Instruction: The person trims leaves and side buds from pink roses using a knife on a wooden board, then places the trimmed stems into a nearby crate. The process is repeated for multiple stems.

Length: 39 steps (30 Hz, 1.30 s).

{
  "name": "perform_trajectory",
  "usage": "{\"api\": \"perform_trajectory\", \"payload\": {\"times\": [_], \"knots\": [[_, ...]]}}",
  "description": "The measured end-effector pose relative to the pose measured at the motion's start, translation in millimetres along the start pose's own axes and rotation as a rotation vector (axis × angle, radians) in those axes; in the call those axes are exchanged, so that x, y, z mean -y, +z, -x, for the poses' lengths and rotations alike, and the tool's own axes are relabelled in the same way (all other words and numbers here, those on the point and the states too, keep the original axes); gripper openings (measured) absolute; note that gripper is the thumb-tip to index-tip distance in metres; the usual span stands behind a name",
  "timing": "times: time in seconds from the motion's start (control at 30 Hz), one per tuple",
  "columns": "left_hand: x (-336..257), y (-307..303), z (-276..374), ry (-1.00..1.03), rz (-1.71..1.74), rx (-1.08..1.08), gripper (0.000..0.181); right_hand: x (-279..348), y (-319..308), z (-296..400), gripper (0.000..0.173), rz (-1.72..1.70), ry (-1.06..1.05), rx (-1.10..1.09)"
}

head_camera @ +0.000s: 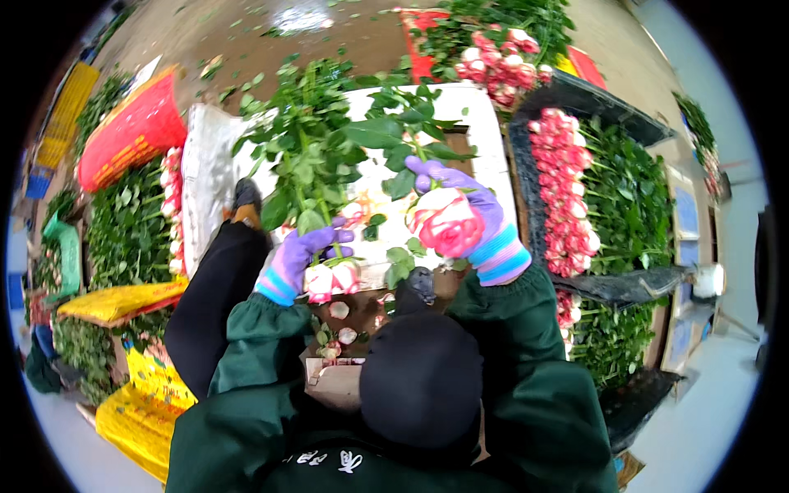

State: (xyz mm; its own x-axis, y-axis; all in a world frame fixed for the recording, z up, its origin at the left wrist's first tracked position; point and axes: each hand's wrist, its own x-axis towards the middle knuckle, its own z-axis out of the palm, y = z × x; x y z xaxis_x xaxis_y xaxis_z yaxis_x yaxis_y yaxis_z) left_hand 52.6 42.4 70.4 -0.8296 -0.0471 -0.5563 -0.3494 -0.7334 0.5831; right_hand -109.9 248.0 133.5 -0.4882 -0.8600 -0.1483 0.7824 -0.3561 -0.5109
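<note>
Both hands wear purple gloves with blue and pink striped cuffs. My left hand (308, 254) grips the stems of several white and pink roses (333, 280) just behind their blooms, and their leafy stems (305, 148) point away from me. A larger pink and white rose (449, 222) is in my right hand (465, 185), its bloom towards me and its leafy stem beyond the fingers. Under both hands lies a white board (493, 135) strewn with petals and loose leaves.
On the right, a dark-lined rack (524, 185) bears rows of pink roses (561, 191). More roses with a red wrapper (132, 135) and a yellow sheet (123, 302) stand on the left. Fallen petals (347, 335) lie near my feet, leaves on the wet floor (216, 37).
</note>
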Motion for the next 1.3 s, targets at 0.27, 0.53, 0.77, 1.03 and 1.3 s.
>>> {"api": "perform_trajectory", "payload": {"times": [0.27,0.53,0.77,1.03,1.3], "knots": [[15.7,8.4,-0.4,0.022,-0.192,-0.119,0.037,43.3,-4.3,143.6,0.030,0.713,-0.726,-0.675],[30.4,1.8,-12.5,-0.032,-0.187,-0.242,0.035,70.0,-170.3,343.2,0.041,0.719,-1.306,-1.645],[25.4,16.9,-28.5,-0.067,-0.128,-0.172,0.042,51.4,-450.2,485.2,0.012,0.497,-0.468,-1.838],[37.9,34.3,-41.7,-0.026,-0.172,-0.130,0.041,19.1,-405.0,470.5,0.006,0.115,-0.683,-1.337],[59.9,72.6,-72.6,-0.052,-0.386,-0.029,0.021,-78.2,-127.1,176.2,0.039,1.009,-0.405,-0.876]]}}
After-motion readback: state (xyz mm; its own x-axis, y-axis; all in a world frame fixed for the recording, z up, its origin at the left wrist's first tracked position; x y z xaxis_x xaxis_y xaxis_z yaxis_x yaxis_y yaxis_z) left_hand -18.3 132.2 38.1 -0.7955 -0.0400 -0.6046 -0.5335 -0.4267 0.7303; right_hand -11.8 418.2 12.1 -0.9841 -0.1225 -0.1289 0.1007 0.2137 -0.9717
